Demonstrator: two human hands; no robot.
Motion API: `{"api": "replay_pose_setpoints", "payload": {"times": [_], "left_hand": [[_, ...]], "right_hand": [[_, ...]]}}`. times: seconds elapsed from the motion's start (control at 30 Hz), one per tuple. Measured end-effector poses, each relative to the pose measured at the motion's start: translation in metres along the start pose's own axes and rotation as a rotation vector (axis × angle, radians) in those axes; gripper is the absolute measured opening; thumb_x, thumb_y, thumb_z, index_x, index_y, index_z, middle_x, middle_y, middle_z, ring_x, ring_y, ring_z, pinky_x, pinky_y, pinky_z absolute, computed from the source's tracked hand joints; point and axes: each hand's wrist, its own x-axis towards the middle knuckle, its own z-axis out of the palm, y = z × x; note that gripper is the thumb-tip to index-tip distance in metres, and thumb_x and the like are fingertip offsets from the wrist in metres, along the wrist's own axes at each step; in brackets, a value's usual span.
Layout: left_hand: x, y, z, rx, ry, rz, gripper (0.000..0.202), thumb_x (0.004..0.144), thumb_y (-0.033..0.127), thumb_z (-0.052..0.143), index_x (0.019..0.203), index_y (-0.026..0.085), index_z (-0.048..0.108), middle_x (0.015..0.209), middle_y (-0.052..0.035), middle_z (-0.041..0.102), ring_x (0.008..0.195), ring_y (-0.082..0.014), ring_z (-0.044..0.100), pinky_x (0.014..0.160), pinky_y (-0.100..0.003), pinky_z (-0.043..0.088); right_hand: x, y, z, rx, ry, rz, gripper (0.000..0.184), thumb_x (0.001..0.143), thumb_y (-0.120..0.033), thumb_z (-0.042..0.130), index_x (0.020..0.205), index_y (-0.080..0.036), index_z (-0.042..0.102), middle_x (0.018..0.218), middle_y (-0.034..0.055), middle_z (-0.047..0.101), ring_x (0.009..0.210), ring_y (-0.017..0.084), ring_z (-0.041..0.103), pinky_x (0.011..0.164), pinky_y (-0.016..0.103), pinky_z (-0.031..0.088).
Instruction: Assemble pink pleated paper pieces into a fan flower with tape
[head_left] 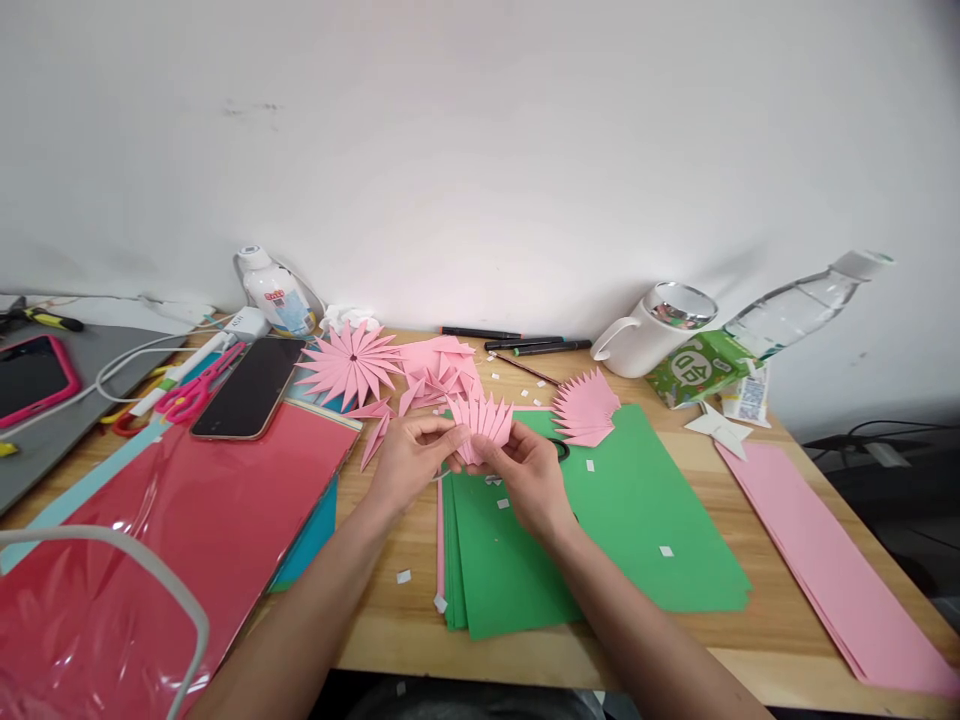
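Between my two hands is a fan of folded pink paper (484, 415), its points spread upward. My left hand (416, 455) pinches its left side, thumb in front. On the right side my right hand (529, 475) grips it the same way. Just below lies a stack of green paper (637, 510) dotted with small white paper squares. A second pink folded fan (587, 408) rests on the stack's far edge. To the left is a round pink paper flower (354, 358), beside a pile of loose folded pink pieces (442, 365). Scissors with black handles are partly hidden behind my right hand.
Red paper in clear wrap (247, 500), a phone (251, 388) and pink scissors (199, 385) lie left. Markers (551, 348) lie by the wall. A white mug (652, 330), a green box (697, 368) and a leaning water bottle (802, 305) stand right, above pink strips (832, 570).
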Motion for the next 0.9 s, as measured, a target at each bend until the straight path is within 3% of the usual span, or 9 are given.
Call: {"api": "replay_pose_setpoints", "payload": {"times": [0.3, 0.53, 0.67, 0.9], "left_hand": [[-0.002, 0.001, 0.004, -0.066, 0.050, -0.009, 0.029, 0.069, 0.037, 0.072, 0.051, 0.016, 0.063, 0.051, 0.0003, 0.055, 0.048, -0.0122, 0.053, 0.050, -0.026, 0.042], [0.003, -0.001, -0.002, -0.074, -0.038, -0.111, 0.024, 0.065, 0.033, 0.074, 0.059, 0.016, 0.059, 0.051, 0.0027, 0.054, 0.043, -0.0091, 0.050, 0.042, -0.021, 0.037], [0.002, -0.001, 0.000, -0.056, -0.065, -0.109, 0.025, 0.067, 0.034, 0.074, 0.059, 0.016, 0.058, 0.053, 0.0013, 0.056, 0.042, -0.0100, 0.052, 0.042, -0.022, 0.040], [0.000, -0.004, 0.008, -0.090, 0.039, -0.020, 0.026, 0.068, 0.036, 0.074, 0.058, 0.016, 0.061, 0.057, 0.0019, 0.054, 0.042, -0.0095, 0.052, 0.040, -0.022, 0.041]], "right_hand": [[0.000, 0.000, 0.003, 0.070, 0.007, 0.026, 0.036, 0.060, -0.039, 0.080, 0.084, -0.017, 0.065, 0.082, 0.0046, 0.074, 0.069, 0.022, 0.069, 0.056, 0.033, 0.059], [0.005, -0.008, -0.008, 0.002, -0.102, 0.106, 0.042, 0.053, -0.037, 0.086, 0.086, -0.018, 0.069, 0.075, 0.0001, 0.072, 0.063, 0.014, 0.063, 0.055, 0.026, 0.055], [0.006, -0.008, -0.008, 0.032, -0.032, 0.153, 0.036, 0.055, -0.041, 0.084, 0.075, -0.015, 0.070, 0.065, -0.0002, 0.069, 0.055, 0.012, 0.059, 0.053, 0.025, 0.052], [0.004, 0.003, -0.002, 0.170, 0.048, 0.099, 0.032, 0.054, -0.037, 0.085, 0.074, -0.016, 0.071, 0.067, -0.0001, 0.071, 0.054, 0.012, 0.060, 0.053, 0.026, 0.053]]}}
